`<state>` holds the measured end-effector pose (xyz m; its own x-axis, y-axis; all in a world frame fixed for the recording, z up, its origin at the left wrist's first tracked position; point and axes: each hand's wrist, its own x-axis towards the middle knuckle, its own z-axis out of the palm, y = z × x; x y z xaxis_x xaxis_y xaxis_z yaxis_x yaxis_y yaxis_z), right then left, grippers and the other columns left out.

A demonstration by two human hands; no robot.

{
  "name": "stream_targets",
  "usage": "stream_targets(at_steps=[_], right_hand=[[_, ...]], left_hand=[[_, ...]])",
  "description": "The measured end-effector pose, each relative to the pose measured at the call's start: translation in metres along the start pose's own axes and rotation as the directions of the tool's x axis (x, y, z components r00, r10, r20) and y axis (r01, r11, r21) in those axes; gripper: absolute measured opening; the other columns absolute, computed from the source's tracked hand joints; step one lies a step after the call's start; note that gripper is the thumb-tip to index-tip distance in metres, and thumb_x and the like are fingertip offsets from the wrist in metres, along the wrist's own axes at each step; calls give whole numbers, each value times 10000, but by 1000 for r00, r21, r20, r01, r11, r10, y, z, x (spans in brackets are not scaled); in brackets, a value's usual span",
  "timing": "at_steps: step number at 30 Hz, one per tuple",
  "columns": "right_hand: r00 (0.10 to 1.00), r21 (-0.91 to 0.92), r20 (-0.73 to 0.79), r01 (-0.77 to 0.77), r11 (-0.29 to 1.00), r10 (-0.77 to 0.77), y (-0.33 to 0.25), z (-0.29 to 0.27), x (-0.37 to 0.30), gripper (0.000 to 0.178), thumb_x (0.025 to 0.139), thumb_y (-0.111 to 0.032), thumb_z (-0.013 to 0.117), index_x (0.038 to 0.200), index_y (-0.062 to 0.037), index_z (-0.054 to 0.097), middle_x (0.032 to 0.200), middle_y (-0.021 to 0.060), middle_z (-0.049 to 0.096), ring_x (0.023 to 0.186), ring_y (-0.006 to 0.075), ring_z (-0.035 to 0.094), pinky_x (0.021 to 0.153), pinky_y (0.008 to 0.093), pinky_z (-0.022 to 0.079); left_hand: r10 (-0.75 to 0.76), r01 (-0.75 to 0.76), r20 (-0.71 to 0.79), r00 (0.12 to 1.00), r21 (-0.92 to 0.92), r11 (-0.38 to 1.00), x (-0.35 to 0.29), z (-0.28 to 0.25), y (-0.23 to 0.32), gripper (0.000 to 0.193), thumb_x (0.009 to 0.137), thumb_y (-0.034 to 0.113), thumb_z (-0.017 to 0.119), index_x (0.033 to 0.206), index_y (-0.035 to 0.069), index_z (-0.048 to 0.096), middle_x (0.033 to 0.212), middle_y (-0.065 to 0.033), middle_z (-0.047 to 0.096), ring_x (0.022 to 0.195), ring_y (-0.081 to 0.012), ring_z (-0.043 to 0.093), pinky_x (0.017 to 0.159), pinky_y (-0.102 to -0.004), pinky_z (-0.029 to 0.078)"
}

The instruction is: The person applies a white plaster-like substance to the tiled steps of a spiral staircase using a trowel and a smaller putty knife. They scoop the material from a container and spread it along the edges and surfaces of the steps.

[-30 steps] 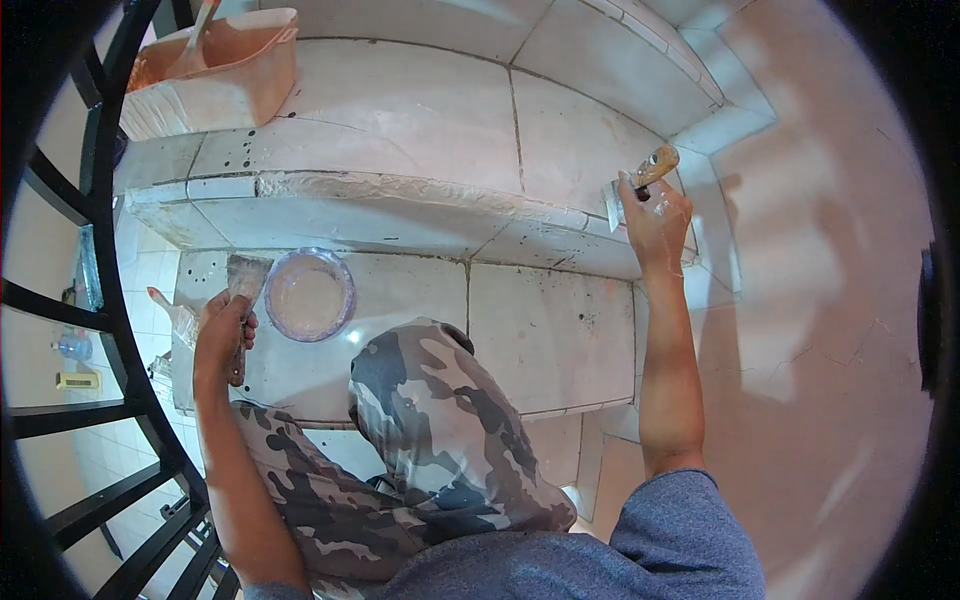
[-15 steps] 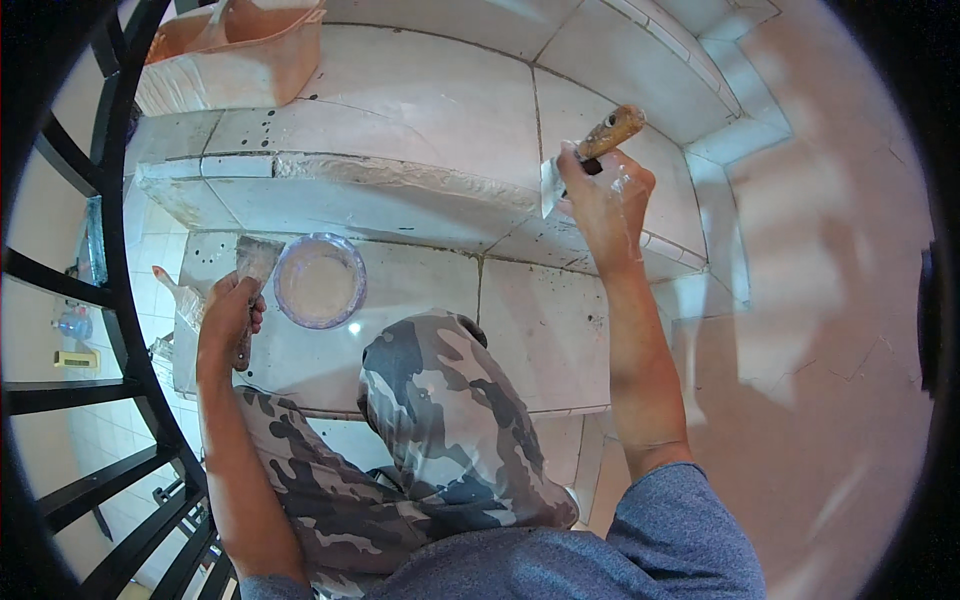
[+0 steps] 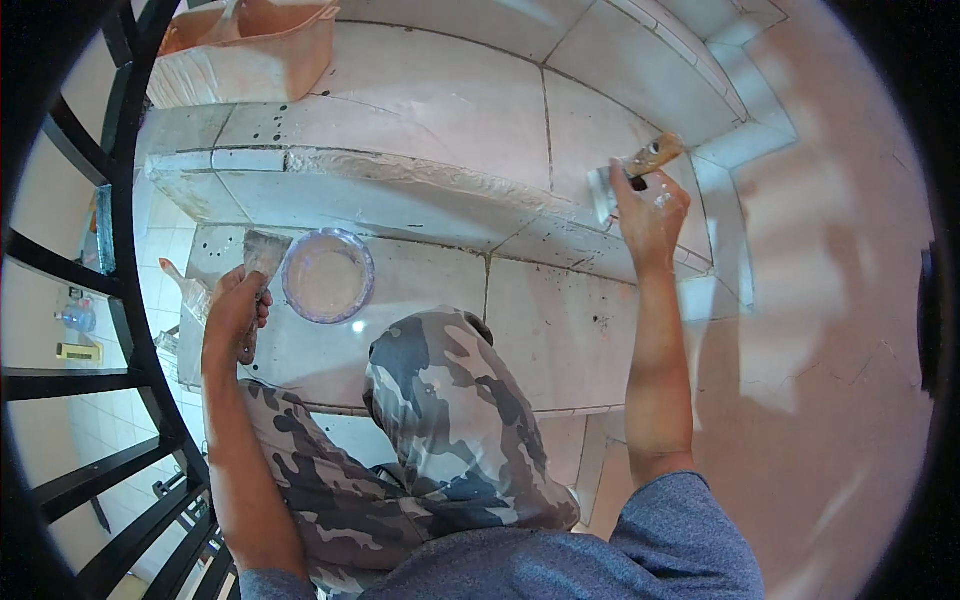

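My right hand (image 3: 657, 220) is closed round a putty knife (image 3: 655, 155) with a worn wooden handle; its white-smeared blade is at the front edge of the upper tiled step (image 3: 430, 110). White paste (image 3: 400, 170) runs in a rough strip along that edge, left of the blade. My left hand (image 3: 238, 305) grips a second, grey scraper (image 3: 264, 252), blade up, over the lower step. Just right of it stands a round tub (image 3: 328, 276) with a purple rim and pale paste inside. A paintbrush (image 3: 186, 289) with white smears lies left of my left hand.
An orange, paste-smeared bucket (image 3: 245, 60) stands on the upper step at the far left. Black metal railing (image 3: 125, 250) runs down the left side. A wall (image 3: 830, 300) borders the steps on the right. My bent knee (image 3: 440, 350) is over the lower step.
My right hand has slid right along the step edge with the putty knife. My left hand still holds the scraper in nearly the same place. The view has shifted slightly.
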<state>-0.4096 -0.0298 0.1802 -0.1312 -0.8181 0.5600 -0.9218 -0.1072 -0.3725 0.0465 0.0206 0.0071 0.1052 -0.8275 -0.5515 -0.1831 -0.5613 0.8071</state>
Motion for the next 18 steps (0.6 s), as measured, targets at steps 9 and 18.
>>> stream_targets(at_steps=[9, 18], right_hand=[[972, 43, -213, 112, 993, -100, -21, -8, -65, 173, 897, -100, 727, 1004, 35, 717, 946, 149, 714, 802, 185, 676, 726, 312, 524], [872, 23, -486, 74, 997, -53, 33, 25, -123, 83, 883, 30, 707, 963, 48, 707, 946, 160, 692, 814, 260, 662, 749, 382, 529]], left_hand=[[17, -18, -10, 1000, -44, 999, -1, -3, -6, 244, 936, 278, 532, 884, 44, 575, 699, -37, 564, 561, -117, 514, 531, -284, 445], [-6, 5, -22, 1000, -23, 1000, -4, 5, -4, 238, 933, 278, 528, 849, 56, 550, 685, -32, 538, 564, -118, 490, 536, -288, 439]])
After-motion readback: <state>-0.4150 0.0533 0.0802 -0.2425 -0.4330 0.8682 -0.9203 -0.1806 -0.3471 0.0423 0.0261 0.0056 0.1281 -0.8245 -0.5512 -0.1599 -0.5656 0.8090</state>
